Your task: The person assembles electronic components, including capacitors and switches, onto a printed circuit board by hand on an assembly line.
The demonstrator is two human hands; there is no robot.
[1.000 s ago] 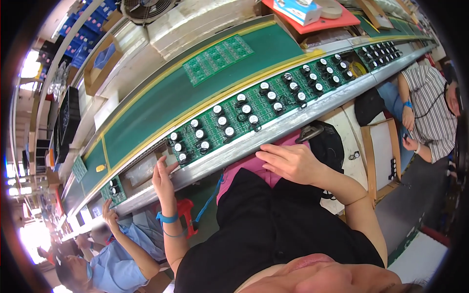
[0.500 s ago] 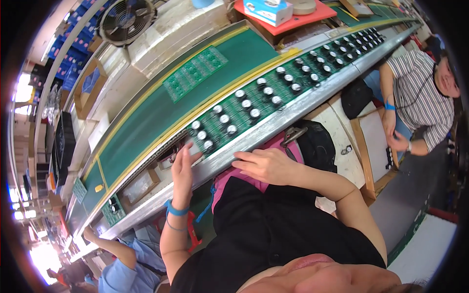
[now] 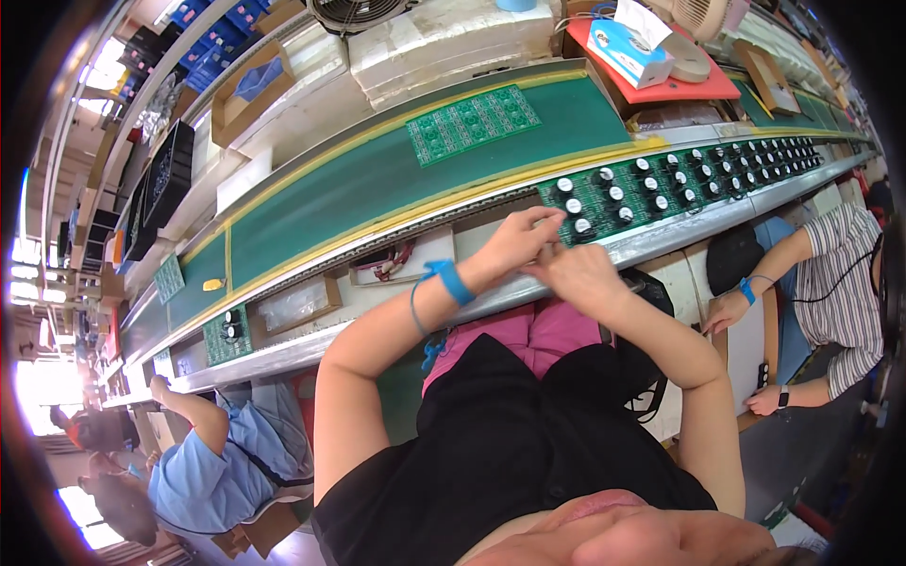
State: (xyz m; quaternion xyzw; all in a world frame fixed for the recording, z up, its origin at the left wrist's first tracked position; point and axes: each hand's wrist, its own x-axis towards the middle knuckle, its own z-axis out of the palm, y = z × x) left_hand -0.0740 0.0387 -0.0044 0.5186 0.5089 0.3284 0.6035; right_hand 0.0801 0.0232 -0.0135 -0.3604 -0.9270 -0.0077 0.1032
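Your left hand (image 3: 517,241) and right hand (image 3: 583,275) bunch, fingers curled, by populated circuit board (image 3: 633,196); hold unclear. Likely stiff, fragile: grip edges.

We are observing an electronics assembly workshop: circuit boards (image 3: 474,124) are lying along a long green table (image 3: 330,203), co-workers (image 3: 835,292) are flanking it, blue bins (image 3: 212,52) are standing behind.

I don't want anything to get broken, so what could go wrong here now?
The left hand and right hand are very near the tall white-topped parts, so a bump might bend one. The row of circuit boards also ends beside an open gap, so a nudged board could perhaps tip in.
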